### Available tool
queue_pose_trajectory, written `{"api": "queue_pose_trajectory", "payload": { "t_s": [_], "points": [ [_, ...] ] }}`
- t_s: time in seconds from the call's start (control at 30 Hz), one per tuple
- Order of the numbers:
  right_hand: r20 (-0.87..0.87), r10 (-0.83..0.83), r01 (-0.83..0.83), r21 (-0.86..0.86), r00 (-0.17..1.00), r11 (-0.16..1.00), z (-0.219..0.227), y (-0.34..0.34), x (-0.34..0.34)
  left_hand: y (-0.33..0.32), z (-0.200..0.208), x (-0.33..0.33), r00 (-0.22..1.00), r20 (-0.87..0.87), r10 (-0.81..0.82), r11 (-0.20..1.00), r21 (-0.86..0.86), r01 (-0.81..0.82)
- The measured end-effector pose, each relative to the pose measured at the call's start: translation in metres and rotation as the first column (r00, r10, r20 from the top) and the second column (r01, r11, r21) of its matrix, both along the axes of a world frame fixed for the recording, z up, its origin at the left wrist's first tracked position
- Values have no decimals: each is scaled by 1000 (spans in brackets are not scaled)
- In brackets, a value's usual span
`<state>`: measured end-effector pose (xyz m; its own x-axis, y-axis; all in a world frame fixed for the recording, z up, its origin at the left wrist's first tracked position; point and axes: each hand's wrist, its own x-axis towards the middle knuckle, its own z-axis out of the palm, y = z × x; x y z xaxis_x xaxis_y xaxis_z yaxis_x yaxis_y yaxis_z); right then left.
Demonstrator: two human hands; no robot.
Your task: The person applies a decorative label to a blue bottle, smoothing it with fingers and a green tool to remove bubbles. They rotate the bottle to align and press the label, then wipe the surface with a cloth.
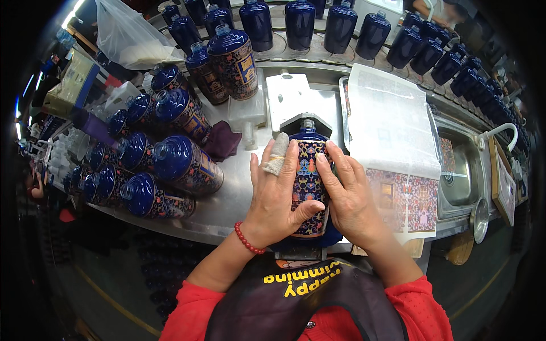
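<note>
A dark blue glass bottle point(310, 176) lies in front of me, its neck pointing away and a colourful floral decal covering its body. My left hand point(269, 196) rests along the bottle's left side, fingers stretched out and thumb lying across the decal. A grey cloth finger cover point(277, 158) sits on one of its fingers. On the other side, my right hand point(354, 198) lies flat with spread fingers touching the decal's right edge. The neck end sits by a metal holder point(296, 120); what supports the bottle beneath is mostly hidden.
Several decorated bottles point(185, 162) stand at the left beside a dark purple cloth point(223, 141). Plain blue bottles point(300, 25) line a curved conveyor at the back. To the right, white paper point(392, 122) partly covers floral decal sheets point(421, 202), near a metal sink point(458, 184).
</note>
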<state>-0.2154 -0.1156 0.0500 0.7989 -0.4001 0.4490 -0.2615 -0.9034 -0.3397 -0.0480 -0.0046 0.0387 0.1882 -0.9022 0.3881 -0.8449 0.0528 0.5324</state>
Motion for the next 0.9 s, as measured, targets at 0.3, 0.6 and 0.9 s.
{"api": "queue_pose_trajectory", "payload": {
  "t_s": [0.3, 0.6, 0.9],
  "points": [
    [-12, 0, 0, 20, 1000, 1000, 0, 1, -1, -3, 2, 1, 1000, -12, 10, 999, -33, -10],
    [-7, 0, 0, 24, 1000, 1000, 0, 0, 0, -6, 3, 3, 1000, -20, 19, 998, -67, -21],
    [9, 8, -8, 36, 1000, 999, 0, -1, 0, -11, 8, 9, 974, -226, -15, 989, -149, -19]
  ]
}}
